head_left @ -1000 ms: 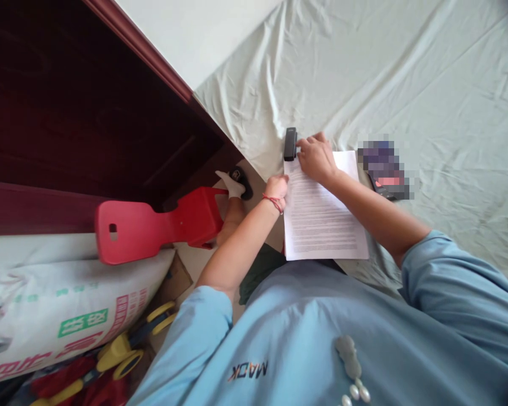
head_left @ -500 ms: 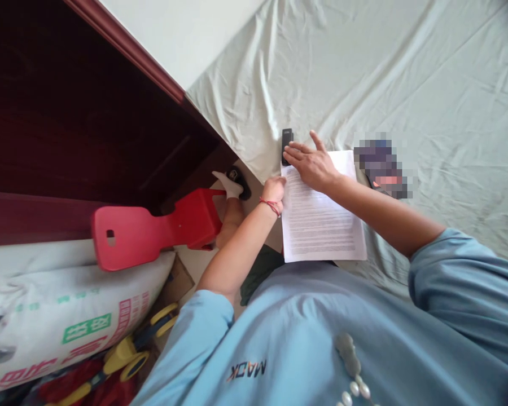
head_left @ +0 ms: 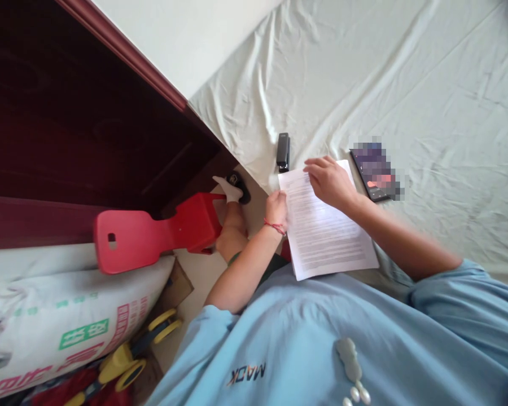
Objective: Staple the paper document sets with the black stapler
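Observation:
A stack of printed paper sheets (head_left: 330, 242) lies at the bed's edge, slightly turned, its near end close to my shirt. My left hand (head_left: 276, 208) is closed on the stack's left edge, near the upper corner. Over the upper part of the pages is my right hand (head_left: 330, 179), fingers bent and close together; whether they touch the paper or hold anything I cannot make out. Just beyond the top left corner, a black stapler (head_left: 283, 151) rests on the sheet, apart from both hands.
A phone (head_left: 375, 172), partly blurred, lies right of the papers on the pale bedsheet (head_left: 342, 73). At the left stand a red plastic chair (head_left: 127, 239), a printed white sack (head_left: 68, 316) and a yellow wheeled toy (head_left: 122, 363). A dark wooden panel (head_left: 88, 113) rises behind them.
My right hand has drawn back from the stapler toward me, its fingers now bent. The stack has turned a little and come nearer my body, with my left hand moving along.

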The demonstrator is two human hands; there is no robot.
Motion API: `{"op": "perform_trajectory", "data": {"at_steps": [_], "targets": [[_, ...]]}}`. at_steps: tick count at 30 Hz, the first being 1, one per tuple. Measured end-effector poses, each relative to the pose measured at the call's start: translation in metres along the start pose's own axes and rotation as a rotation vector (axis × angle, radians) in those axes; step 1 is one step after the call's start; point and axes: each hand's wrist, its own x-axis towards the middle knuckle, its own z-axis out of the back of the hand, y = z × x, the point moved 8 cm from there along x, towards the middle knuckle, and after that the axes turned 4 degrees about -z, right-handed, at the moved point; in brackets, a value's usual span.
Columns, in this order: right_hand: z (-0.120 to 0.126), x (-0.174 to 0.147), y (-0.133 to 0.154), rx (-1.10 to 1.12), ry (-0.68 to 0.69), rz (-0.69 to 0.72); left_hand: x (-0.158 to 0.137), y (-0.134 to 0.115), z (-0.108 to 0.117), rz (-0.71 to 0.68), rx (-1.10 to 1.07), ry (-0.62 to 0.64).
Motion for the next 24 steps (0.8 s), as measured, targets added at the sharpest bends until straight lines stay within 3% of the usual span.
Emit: {"op": "perform_trajectory", "data": {"at_steps": [7, 14, 18, 24], "targets": [[0.005, -0.070, -0.010, -0.022, 0.068, 0.009, -0.016, 0.001, 0.007, -0.053, 0.086, -0.063], [-0.008, -0.087, -0.026, -0.016, 0.040, 0.010, -0.009, -0.005, 0.012, -0.158, 0.243, 0.016], [-0.010, -0.087, -0.027, -0.016, 0.034, 0.020, -0.006, -0.022, 0.021, -0.204, 0.474, 0.056], [-0.014, -0.087, -0.028, -0.027, 0.063, -0.006, 0.023, -0.075, 0.024, -0.365, 0.610, -0.115]]}}
